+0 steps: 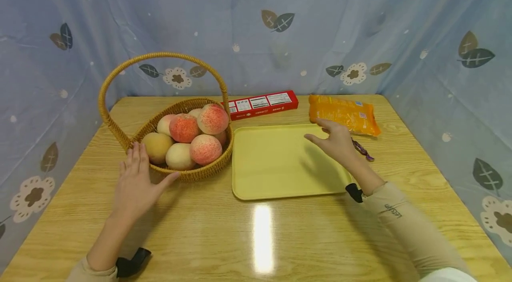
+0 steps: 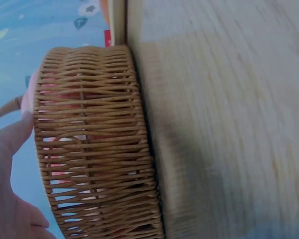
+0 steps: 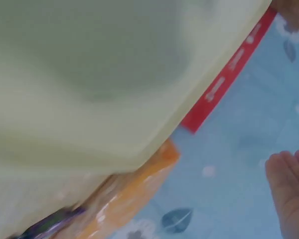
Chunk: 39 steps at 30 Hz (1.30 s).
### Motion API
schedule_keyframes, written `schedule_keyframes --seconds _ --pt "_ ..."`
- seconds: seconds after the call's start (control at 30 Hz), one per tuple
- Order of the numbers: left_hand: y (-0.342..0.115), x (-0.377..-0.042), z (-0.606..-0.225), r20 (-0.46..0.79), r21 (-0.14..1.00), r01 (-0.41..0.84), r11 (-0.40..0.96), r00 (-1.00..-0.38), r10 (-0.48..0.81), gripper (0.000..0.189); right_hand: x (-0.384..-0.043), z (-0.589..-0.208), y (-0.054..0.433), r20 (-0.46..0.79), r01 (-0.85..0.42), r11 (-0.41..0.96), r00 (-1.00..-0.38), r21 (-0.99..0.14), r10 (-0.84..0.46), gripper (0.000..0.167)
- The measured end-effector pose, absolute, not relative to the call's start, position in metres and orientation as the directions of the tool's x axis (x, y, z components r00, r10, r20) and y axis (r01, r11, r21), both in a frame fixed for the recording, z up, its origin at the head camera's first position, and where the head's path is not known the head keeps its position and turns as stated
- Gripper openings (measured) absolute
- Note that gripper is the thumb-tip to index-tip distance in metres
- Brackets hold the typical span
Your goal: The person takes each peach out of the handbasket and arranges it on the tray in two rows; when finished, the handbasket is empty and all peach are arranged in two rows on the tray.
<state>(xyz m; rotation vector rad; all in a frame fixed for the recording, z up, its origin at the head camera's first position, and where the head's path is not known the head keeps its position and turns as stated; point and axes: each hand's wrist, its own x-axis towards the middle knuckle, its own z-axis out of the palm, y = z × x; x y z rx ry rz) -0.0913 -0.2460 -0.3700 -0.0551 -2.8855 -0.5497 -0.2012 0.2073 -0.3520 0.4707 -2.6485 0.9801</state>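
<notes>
A round wicker basket [image 1: 206,171] with a tall arched handle stands at the left of the table, filled with several peaches [image 1: 206,149] in red, pink and pale yellow. My left hand [image 1: 135,188] is at its front left rim, fingers straight and thumb spread wide. In the left wrist view the thumb lies close by the rim of the woven wall [image 2: 89,139]; whether it touches, I cannot tell. Over the right part of a flat yellow tray [image 1: 280,162] hovers my right hand [image 1: 336,142], its fingers and thumb apart and holding nothing.
Behind the tray lies a long red box [image 1: 262,105], partly hidden by the basket. An orange plastic packet [image 1: 346,115] is at the back right. A small purple wrapped item [image 1: 363,149] lies beside the tray's right edge. Patterned blue cloth [image 1: 240,19] surrounds the wooden table [image 1: 208,237].
</notes>
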Motion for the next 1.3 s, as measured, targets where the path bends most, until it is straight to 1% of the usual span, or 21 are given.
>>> schedule_keyframes --seconds 0.23,0.37,0.47,0.6,0.77,0.93,1.03,1.1,1.23,1.3 --pt "-0.248 -0.093 -0.372 0.185 0.399 0.056 0.915 -0.983 -0.020 0.111 -0.207 -0.346 0.153 0.330 -0.442 0.577 -0.897 -0.687 -0.294 0.060" --pt "-0.247 -0.092 -0.371 0.165 0.417 0.042 0.908 -0.986 -0.031 0.111 -0.210 -0.342 0.119 0.355 -0.484 0.474 -0.871 -0.735 -0.339 0.060" --pt "-0.248 -0.091 -0.372 0.148 0.439 0.032 0.898 -0.988 -0.037 0.110 -0.213 -0.342 0.092 0.382 -0.518 0.416 -0.848 -0.748 -0.368 0.060" --pt "-0.249 -0.090 -0.372 0.131 0.462 0.022 0.886 -0.990 -0.044 0.110 -0.215 -0.344 0.061 0.375 -0.521 0.378 -0.838 -0.765 -0.396 0.061" --pt "-0.247 -0.091 -0.372 0.112 0.469 0.016 0.883 -0.993 -0.041 0.111 -0.218 -0.343 0.034 0.357 -0.506 0.354 -0.841 -0.787 -0.406 0.063" --pt "-0.245 -0.092 -0.372 0.087 0.475 0.000 0.880 -0.995 -0.047 0.112 -0.221 -0.338 0.016 0.401 -0.547 0.389 -0.825 -0.741 -0.398 0.064" --pt "-0.245 -0.092 -0.371 0.071 0.481 -0.011 0.877 -0.996 -0.052 0.112 -0.220 -0.330 0.006 0.410 -0.573 0.450 -0.814 -0.685 -0.412 0.065" --pt "-0.244 -0.092 -0.371 0.065 0.487 -0.015 0.873 -0.997 -0.053 0.112 -0.220 -0.324 -0.002 0.380 -0.560 0.498 -0.823 -0.661 -0.422 0.069" --pt "-0.244 -0.092 -0.370 0.064 0.490 -0.011 0.872 -0.997 -0.049 0.112 -0.220 -0.315 -0.016 0.271 -0.490 0.597 -0.865 -0.635 -0.422 0.082" --pt "-0.243 -0.093 -0.371 0.065 0.489 -0.009 0.873 -0.997 -0.047 0.112 -0.221 -0.313 -0.021 0.228 -0.466 0.651 -0.879 -0.600 -0.419 0.085"
